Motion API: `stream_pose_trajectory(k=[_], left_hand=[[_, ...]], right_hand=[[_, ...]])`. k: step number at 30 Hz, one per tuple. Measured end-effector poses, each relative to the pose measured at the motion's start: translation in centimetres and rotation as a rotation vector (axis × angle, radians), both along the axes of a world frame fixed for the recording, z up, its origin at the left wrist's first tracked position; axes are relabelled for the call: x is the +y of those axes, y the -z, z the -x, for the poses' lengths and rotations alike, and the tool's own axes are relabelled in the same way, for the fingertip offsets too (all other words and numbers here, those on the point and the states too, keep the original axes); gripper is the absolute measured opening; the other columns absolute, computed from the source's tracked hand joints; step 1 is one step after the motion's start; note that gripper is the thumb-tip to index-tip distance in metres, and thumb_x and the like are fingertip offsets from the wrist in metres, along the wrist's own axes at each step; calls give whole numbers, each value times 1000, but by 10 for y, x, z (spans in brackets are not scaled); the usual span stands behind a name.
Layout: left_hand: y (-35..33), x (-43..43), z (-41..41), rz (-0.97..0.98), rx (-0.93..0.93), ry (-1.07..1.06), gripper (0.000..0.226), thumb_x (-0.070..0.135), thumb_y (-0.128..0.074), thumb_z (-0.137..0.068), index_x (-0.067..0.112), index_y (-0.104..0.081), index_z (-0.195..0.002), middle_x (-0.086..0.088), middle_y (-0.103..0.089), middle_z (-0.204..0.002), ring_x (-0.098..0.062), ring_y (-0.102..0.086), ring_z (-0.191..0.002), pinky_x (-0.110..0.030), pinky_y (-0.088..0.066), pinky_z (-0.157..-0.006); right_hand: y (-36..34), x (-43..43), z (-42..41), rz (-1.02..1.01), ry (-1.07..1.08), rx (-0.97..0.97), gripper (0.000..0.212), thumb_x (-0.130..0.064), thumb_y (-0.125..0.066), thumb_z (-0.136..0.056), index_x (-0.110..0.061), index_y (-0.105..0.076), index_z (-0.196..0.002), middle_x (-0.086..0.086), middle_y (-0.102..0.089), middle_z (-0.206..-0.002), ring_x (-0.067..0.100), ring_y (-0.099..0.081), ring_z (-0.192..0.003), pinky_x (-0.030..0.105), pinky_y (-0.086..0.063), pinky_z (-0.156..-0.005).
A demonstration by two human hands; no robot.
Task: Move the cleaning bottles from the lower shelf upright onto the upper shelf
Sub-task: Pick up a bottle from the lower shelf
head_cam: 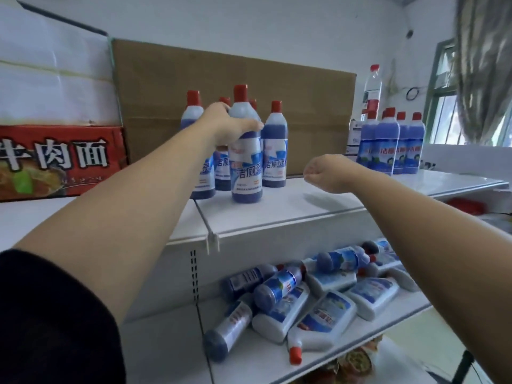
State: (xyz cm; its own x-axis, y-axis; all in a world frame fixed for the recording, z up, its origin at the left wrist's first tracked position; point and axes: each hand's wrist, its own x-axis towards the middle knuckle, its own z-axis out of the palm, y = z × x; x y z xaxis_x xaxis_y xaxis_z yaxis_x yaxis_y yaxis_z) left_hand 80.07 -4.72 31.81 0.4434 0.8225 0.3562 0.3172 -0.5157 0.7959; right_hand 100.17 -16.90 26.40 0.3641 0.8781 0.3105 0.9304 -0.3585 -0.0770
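Head view: my left hand (230, 126) grips upright bottle (246, 151) nr upper shelf (304, 214) front edge; right hand (329, 173) loosely curled, empty, nearer lying bottles (304, 295) below.

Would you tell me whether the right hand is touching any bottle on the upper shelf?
Apart: the head view shows the right hand empty, with bare upper shelf between it and the nearest bottle.

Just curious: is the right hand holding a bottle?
No, the right hand hangs empty above the upper shelf; only the left hand grips a bottle.
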Motion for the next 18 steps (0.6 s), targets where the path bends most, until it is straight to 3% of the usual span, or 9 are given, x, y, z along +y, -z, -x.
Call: stream_pose_trajectory(k=[6,11,14,18], left_hand=[[-24,-3,-17,-193,214,-91,88,35,-85,-77,15,-36,-148,-8,-55,-131,-28,-64,-99,-43,-62,-79],[-34,-12,-26,-265,339,-224,71,36,-86,-75,6,-51,-128,-9,-61,-114,-29,-65,-94,-40,-58,-79],[-36,-12,-31,-304,403,-330,60,37,-86,-76,5,-54,-115,-10,-62,-101,-25,-62,-80,-33,-47,-61],[-38,-10,-36,-308,477,-394,53,35,-85,-77,5,-52,-105,-9,-58,-89,-24,-58,-76,-33,-44,-59]], right_hand=[[1,45,-14,19,-95,0,27,-33,-46,-102,-13,-63,-108,8,-65,-107,26,-57,-94,33,-42,-79],[-1,68,-23,11,-177,-6,37,-36,-49,-98,-20,-65,-127,6,-65,-127,29,-58,-111,38,-47,-97],[-4,76,-28,8,-216,-13,33,-35,-50,-97,-23,-67,-123,5,-64,-127,28,-58,-113,38,-46,-99],[-6,83,-37,-19,-259,6,31,-31,-51,-97,-17,-70,-117,8,-67,-118,29,-59,-107,38,-48,-95]])
